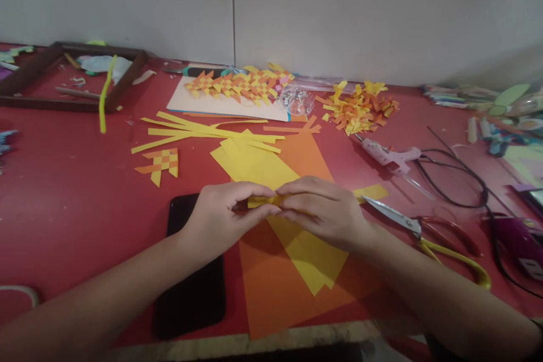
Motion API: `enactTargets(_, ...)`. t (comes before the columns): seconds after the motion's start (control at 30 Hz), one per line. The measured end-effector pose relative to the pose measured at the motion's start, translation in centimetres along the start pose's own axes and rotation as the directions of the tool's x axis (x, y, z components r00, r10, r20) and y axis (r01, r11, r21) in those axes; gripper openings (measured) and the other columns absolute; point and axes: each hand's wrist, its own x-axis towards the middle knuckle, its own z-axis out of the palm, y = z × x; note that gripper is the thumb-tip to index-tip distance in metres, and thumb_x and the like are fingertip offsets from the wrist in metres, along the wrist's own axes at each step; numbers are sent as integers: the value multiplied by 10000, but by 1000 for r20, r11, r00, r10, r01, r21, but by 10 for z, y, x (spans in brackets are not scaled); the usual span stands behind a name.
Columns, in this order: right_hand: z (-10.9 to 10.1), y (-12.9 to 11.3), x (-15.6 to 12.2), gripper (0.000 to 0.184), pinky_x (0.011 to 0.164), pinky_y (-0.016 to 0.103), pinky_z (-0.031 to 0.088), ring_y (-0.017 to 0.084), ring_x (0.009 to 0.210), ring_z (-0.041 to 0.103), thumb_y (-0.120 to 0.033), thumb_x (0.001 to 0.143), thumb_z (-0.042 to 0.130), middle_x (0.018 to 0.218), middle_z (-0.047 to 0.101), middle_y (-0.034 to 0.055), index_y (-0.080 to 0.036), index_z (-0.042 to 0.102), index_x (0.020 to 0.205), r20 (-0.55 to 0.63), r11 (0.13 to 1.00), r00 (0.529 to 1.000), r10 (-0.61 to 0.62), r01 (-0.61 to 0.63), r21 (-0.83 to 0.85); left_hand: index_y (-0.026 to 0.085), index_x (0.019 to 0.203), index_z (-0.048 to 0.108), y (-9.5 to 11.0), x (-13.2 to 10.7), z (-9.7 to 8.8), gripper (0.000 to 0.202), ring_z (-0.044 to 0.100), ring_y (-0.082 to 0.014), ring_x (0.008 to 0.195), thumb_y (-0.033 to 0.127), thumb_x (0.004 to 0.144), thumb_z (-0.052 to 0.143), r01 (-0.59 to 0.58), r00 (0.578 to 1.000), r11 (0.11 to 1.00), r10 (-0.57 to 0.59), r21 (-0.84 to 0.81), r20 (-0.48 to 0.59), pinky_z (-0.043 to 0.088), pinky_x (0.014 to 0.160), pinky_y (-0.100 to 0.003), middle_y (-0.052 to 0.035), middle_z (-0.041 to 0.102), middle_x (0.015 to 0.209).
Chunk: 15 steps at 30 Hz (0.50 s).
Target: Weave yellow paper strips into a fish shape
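Note:
My left hand (229, 209) and my right hand (322, 206) meet at the middle, fingertips pinched on a yellow paper strip (258, 202). Most of the strip is hidden by the fingers; a yellow end (375, 191) shows beyond my right hand, perhaps part of the same strip. Beneath the hands lie yellow paper sheets (314, 260) on top of orange paper (265, 294). Loose yellow strips (203, 133) fan out behind them. A small woven paper fish (163, 163) in yellow and orange rests to the left.
A black phone (190, 294) lies under my left forearm. Scissors (418, 229) lie open at right, near a pink glue gun (390, 155) with its black cord (462, 167). Behind are woven fish on white paper (203, 103), a heap of paper scraps (360, 107) and a brown frame (46, 104).

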Motion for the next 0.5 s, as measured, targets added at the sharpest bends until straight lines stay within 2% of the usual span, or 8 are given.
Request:
enactTargets(0.13, 1, -2, 1, 50, 743, 288, 606, 158, 825, 714, -177, 887, 642, 931, 738, 72, -201, 685, 890, -20, 999, 998, 54, -54, 0, 275, 944, 784, 0, 1, -1, 252, 706, -182, 679, 330, 702, 823, -45, 999, 998, 45, 37, 16, 534, 639, -236, -26, 790, 861)
enactTargets(0.23, 1, -2, 1, 58, 735, 290, 604, 163, 809, 711, -161, 873, 642, 906, 741, 74, -194, 688, 879, -23, 998, 998, 66, -66, 20, 291, 964, 790, 0, 0, -2, 225, 731, -200, 760, 330, 742, 790, -69, 997, 996, 67, 59, 33, 540, 680, -237, -31, 793, 899)
enactTargets(0.4, 2, 0, 1, 102, 731, 295, 592, 159, 808, 702, -156, 893, 605, 890, 742, 44, -223, 679, 917, -7, 995, 996, 89, -88, 49, 287, 869, 803, 4, -1, 0, 102, 729, -186, 686, 309, 809, 723, -69, 998, 997, 69, 23, 16, 545, 630, -238, -24, 794, 832)
enactTargets(0.5, 0, 0, 2, 78, 785, 364, 586, 199, 868, 693, -185, 859, 662, 913, 737, 51, -243, 665, 911, -96, 995, 994, 55, -63, -75, 265, 844, 799, 4, -1, 2, 89, 728, -180, 691, 286, 810, 719, -15, 1000, 1000, 15, -24, -18, 553, 626, -235, -24, 792, 821)
